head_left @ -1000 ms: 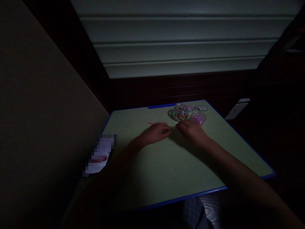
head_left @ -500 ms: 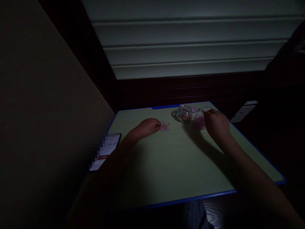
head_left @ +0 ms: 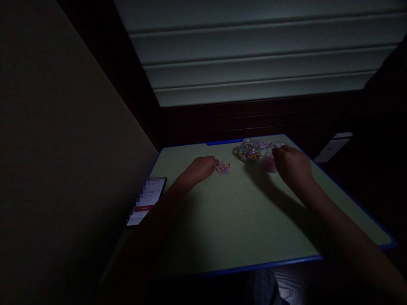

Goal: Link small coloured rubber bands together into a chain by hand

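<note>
Pink bits (head_left: 270, 164) sit in a tub (head_left: 266, 154) on the bench (head_left: 222, 224); the right hand (head_left: 293, 167) is beside it, grip narrow; the left hand (head_left: 201, 168), grip narrow too, is at some coloured loops (head_left: 224, 170); what either holds, I cannot tell.

A room in a home, most likely, though the gloom hides much of it. Taking the tabletop's middle as the clock's centre, a pale, ribbed panel (head_left: 254, 59) fills twelve o'clock, set in dark reddish-brown framing (head_left: 248, 116), and a plain wall (head_left: 73, 140) closes off nine. The furniture is one small, light green table (head_left: 229, 228) with blue edging, more domestic than industrial. On it, a phone (head_left: 148, 201) lies at nine o'clock and a clear tub of coloured loops (head_left: 249, 152) sits near twelve, like household craft supplies.
</note>
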Motion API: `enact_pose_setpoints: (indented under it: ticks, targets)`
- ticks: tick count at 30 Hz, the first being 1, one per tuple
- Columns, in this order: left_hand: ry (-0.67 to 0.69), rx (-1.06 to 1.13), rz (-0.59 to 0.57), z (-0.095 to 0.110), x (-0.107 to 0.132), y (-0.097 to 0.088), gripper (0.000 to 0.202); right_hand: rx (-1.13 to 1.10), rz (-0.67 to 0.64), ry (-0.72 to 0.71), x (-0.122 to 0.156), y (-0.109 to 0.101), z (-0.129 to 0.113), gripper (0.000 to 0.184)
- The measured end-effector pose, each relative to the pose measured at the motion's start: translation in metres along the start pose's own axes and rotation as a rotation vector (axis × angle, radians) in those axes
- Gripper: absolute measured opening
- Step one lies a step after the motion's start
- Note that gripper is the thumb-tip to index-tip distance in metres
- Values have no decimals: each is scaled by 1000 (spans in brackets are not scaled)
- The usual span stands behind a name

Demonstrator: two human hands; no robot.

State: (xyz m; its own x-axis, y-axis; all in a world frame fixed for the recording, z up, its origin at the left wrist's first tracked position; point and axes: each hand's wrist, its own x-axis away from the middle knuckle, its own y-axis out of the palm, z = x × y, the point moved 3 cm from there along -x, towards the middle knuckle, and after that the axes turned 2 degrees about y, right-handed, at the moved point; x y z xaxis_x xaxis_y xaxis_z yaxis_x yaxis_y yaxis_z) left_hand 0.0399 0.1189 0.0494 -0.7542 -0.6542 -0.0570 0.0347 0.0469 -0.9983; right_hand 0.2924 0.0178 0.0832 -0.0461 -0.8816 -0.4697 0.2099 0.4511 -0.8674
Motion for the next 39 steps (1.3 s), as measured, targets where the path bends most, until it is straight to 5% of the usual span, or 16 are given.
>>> enact_pose_setpoints:
  ticks: [4, 12, 26, 33, 36, 39]
  targets:
    - [-109, -103, -15, -15, 0, 8, 32, -6, -2, -1, 1, 0, 1, 29]
    - [-91, -144, -39, -21, -1, 20, 35, -9, 12, 0, 0, 0, 0, 27]
    - [-94, -24, 58, -11, -1, 1, 31, -64, 15, 4, 1, -4, -1, 28]
    - [-28, 370, 228, -1, -8, -7, 24, -328, -5, -45, 2, 1, -16, 26]
    - [-118, 669, 320, 12, -10, -9, 23, -611, -15, -114, 3, 6, -29, 26]
    - [-174, 1009, 292, 30, -10, -9, 32, -926, -48, -116, 5, 14, -42, 26]
